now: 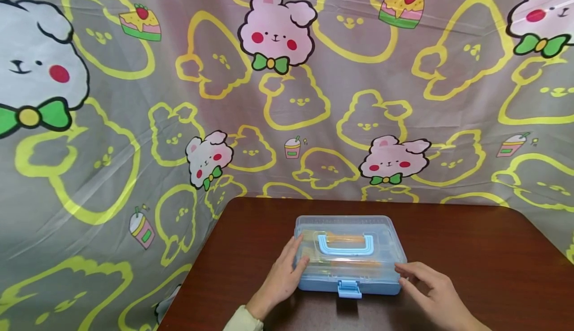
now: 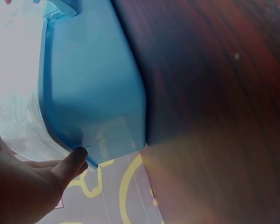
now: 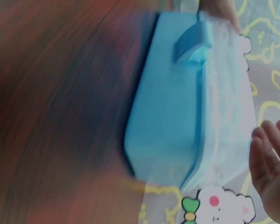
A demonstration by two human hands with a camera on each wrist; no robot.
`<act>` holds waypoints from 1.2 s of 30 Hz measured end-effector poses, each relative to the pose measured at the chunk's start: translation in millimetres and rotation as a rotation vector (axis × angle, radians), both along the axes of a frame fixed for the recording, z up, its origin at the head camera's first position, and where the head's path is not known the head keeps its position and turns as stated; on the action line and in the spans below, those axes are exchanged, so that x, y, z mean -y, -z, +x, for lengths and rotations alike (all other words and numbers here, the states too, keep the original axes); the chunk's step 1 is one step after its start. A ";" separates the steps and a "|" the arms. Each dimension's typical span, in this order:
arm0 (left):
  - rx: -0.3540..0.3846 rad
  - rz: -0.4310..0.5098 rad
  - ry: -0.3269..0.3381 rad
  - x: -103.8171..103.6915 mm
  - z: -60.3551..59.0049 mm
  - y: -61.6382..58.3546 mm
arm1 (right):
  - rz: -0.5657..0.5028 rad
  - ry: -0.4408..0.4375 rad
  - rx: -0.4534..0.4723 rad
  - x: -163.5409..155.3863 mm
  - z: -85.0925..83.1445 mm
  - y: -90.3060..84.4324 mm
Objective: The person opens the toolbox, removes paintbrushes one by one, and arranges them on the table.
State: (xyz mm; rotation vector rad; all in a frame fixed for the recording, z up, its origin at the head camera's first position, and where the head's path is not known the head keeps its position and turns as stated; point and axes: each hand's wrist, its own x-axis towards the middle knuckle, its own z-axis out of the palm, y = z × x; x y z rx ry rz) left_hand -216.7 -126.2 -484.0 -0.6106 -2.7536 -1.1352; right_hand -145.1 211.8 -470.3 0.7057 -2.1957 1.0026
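A blue plastic storage box [image 1: 376,287] with a clear lid [image 1: 345,271] sits on the table. Its light-blue handle [image 1: 346,251] lies flat on the lid, and the front latch [image 1: 349,289] juts outward. Orange and yellow things show blurrily through the lid. My left hand [image 1: 282,272] rests against the box's left side; in the left wrist view the thumb [image 2: 73,161] touches the rim at the corner. My right hand [image 1: 432,291] is at the right front corner, fingers loosely extended, fingertips close to the lid's edge. In the right wrist view that hand [image 3: 273,172] holds nothing.
The dark brown table [image 1: 484,251] extends around the box. A patterned curtain [image 1: 332,121] with cartoon animals hangs behind the table and along its left side.
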 end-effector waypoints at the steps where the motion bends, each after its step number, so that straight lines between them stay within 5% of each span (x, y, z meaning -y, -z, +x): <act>1: -0.004 -0.001 -0.002 0.0 0.0 0.0 | 0.016 0.034 -0.018 -2.6 -1.5 0.1; 7: -0.029 0.000 -0.005 -0.2 0.2 0.5 | 0.095 0.198 -0.017 -16.0 -12.0 7.2; 18: -0.033 0.014 0.029 3.7 0.3 6.2 | 0.118 0.109 0.096 -25.1 -26.2 34.8; 23: -0.006 0.014 0.055 6.4 0.1 6.8 | 0.144 0.128 0.136 -22.3 -24.8 34.6; 30: 0.030 0.019 0.081 9.1 -1.4 5.1 | 0.134 0.112 0.078 -21.5 -26.5 32.0; 36: 0.004 0.006 0.083 8.9 -0.3 5.4 | 0.139 0.137 0.087 -21.0 -24.0 30.7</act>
